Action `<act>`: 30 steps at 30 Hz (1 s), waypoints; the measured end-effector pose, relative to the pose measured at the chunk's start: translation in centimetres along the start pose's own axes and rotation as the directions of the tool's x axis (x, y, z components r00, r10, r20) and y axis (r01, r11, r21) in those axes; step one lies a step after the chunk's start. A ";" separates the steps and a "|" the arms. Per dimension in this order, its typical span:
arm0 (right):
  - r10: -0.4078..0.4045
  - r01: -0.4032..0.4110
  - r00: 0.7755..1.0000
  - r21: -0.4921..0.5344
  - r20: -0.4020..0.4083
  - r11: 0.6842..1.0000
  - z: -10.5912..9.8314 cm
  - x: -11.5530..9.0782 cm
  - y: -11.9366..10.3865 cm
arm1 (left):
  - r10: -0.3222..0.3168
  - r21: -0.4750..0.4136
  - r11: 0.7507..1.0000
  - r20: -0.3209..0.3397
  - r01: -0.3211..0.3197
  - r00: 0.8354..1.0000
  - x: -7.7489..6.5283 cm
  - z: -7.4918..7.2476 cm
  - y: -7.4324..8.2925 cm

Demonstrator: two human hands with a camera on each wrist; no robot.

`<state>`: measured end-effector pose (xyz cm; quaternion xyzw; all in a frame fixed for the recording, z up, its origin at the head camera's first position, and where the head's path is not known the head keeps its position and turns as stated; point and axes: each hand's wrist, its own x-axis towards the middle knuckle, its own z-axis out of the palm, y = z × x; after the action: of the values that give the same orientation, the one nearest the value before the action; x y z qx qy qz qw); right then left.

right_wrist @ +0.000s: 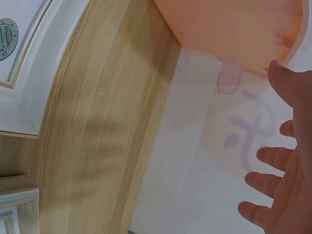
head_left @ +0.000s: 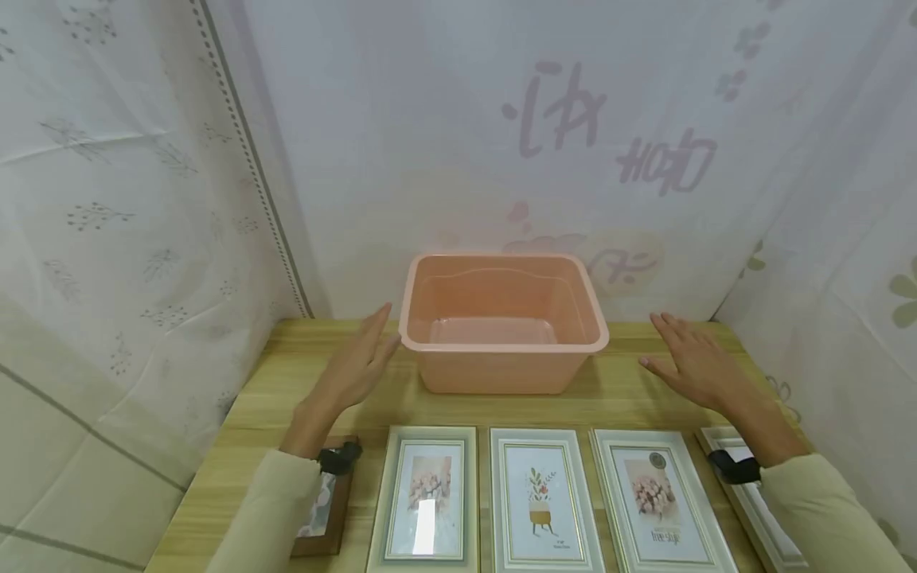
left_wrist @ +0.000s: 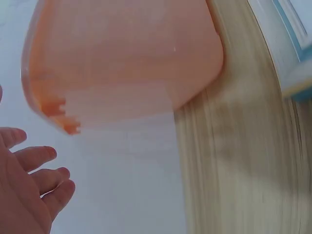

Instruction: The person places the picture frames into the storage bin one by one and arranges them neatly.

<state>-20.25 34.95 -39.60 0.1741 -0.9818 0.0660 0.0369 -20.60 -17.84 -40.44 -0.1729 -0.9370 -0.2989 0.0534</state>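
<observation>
A pink plastic basin point(head_left: 501, 372) stands upright at the back of the wooden table, with nothing in it. Just left of its rim is my left hand point(head_left: 354, 362), fingers straight and palm turned towards the basin. In the left wrist view those fingers point(left_wrist: 36, 158) appear apart from the basin wall point(left_wrist: 141, 58). My right hand point(head_left: 698, 366) is held off to the basin's right, fingers extended, with a wider gap. The right wrist view shows its spread fingers point(right_wrist: 273, 158) holding nothing.
Along the front lie several picture frames: a brown one point(head_left: 331, 509) partly under my left forearm, white ones with a flower print point(head_left: 430, 485), a plant print point(head_left: 540, 501) and a bouquet print point(head_left: 655, 493), and another point(head_left: 777, 541) under my right forearm. Patterned curtains point(head_left: 430, 143) surround the wooden table point(head_left: 279, 390).
</observation>
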 end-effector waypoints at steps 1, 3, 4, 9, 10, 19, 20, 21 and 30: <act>0.000 0.000 1.000 -0.005 0.000 1.000 0.0 0.0 0.0 | -0.001 -0.029 1.000 0.001 0.001 1.000 0.2 0.1 0.2; 0.008 -0.008 1.000 -0.002 0.009 1.000 0.0 -0.2 0.1 | -0.008 -0.071 0.997 0.005 0.008 1.000 0.6 0.4 0.6; 0.012 -0.012 1.000 0.001 0.013 1.000 0.1 -0.3 0.1 | -0.014 -0.087 0.996 0.006 0.015 1.000 0.8 0.5 0.8; 0.013 -0.013 1.000 0.028 0.026 1.000 0.3 -0.9 0.6 | -0.048 -0.131 0.990 -0.012 0.046 0.999 1.8 1.2 1.7; 0.010 -0.011 1.000 0.033 0.027 0.999 0.4 -1.0 0.7 | -0.053 -0.135 0.990 -0.014 0.051 0.998 1.9 1.3 1.8; 0.021 -0.027 0.996 0.075 0.091 0.997 2.2 -3.0 2.8 | -0.102 -0.235 0.968 -0.021 0.094 0.995 3.1 2.6 1.9; 0.024 -0.032 0.995 0.079 0.101 0.996 2.5 -3.4 3.2 | -0.114 -0.257 0.960 -0.016 0.106 0.993 3.2 2.7 1.9; 0.030 -0.040 0.993 0.089 0.110 0.995 2.7 -3.7 3.5 | -0.128 -0.286 0.951 -0.015 0.119 0.992 3.3 2.8 2.0; 0.068 -0.101 0.982 0.185 0.178 0.978 4.2 -6.9 6.4 | -0.178 -0.428 0.893 -0.058 0.137 0.982 3.8 3.6 2.0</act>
<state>-16.16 42.62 -45.20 0.1398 -0.9769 0.1472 -0.0671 -23.46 -13.08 -41.49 -0.0893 -0.8573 -0.5058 0.0351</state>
